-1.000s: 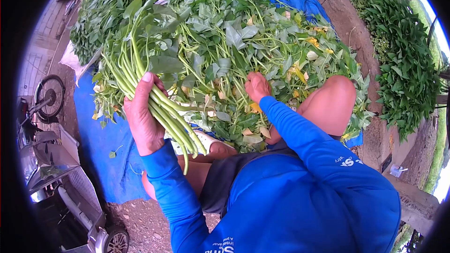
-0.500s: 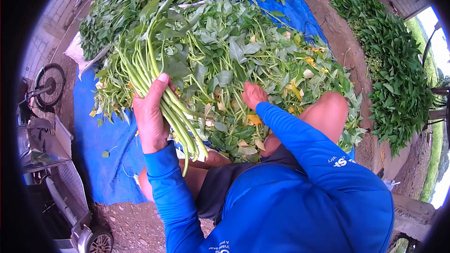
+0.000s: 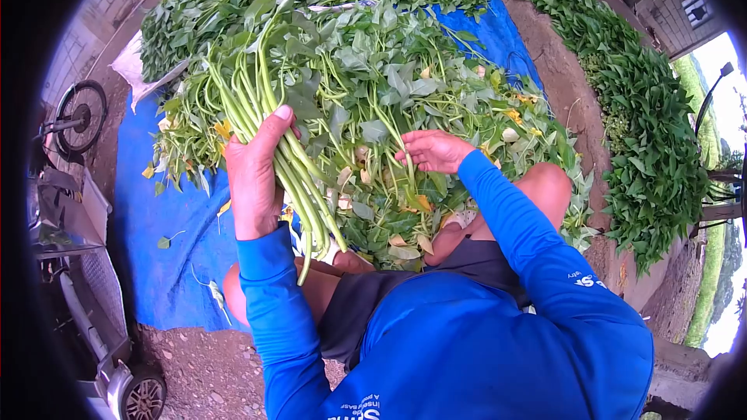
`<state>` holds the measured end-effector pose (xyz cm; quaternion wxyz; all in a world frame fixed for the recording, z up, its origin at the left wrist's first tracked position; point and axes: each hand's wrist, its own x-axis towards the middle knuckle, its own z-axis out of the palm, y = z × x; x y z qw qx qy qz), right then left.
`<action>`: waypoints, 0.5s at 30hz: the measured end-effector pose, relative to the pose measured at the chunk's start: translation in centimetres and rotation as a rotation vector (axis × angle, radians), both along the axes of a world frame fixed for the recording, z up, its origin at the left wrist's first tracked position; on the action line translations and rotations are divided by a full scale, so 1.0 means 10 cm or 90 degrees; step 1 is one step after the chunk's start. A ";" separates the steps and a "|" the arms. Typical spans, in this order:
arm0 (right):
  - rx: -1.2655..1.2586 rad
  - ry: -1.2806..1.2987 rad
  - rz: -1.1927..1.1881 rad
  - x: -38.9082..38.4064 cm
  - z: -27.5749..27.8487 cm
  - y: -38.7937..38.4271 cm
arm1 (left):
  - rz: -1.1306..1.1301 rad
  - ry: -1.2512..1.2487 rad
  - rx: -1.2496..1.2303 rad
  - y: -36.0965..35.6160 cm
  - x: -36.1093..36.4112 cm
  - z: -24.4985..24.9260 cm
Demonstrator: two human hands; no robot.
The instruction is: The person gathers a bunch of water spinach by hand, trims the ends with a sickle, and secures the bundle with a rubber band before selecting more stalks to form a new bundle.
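- Holding a fat bunch of long green stems [image 3: 305, 204], my left hand [image 3: 253, 179] is closed tight around them, over the near left edge of the big pile of greens [image 3: 373, 70].
- My right hand [image 3: 436, 152] lies on the pile, fingers half curled at a thin stem. I cannot tell if it grips it.
- I think one bunch is made. Most of the pile is loose, so a lot is left.
- My knee [image 3: 545, 187] touches the near side of the pile, so room is tight there.
- The blue tarp [image 3: 156, 218] shows bare left of the pile. That is open room.
- Right of the pile runs a dirt strip [image 3: 562, 85], then another row of greens [image 3: 654, 148].
- Far left of the pile stands a wheel [image 3: 78, 117].
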<state>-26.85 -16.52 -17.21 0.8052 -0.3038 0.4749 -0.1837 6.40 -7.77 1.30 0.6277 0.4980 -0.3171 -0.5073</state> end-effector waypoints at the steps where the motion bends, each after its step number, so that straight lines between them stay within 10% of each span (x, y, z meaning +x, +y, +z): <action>1: -0.007 0.022 -0.001 0.00 0.00 -0.02 | 0.002 -0.002 0.001 0.01 0.00 0.00; 15: -0.359 0.137 -0.009 -0.32 1.45 0.15 | 0.001 -0.020 0.034 0.14 0.09 0.03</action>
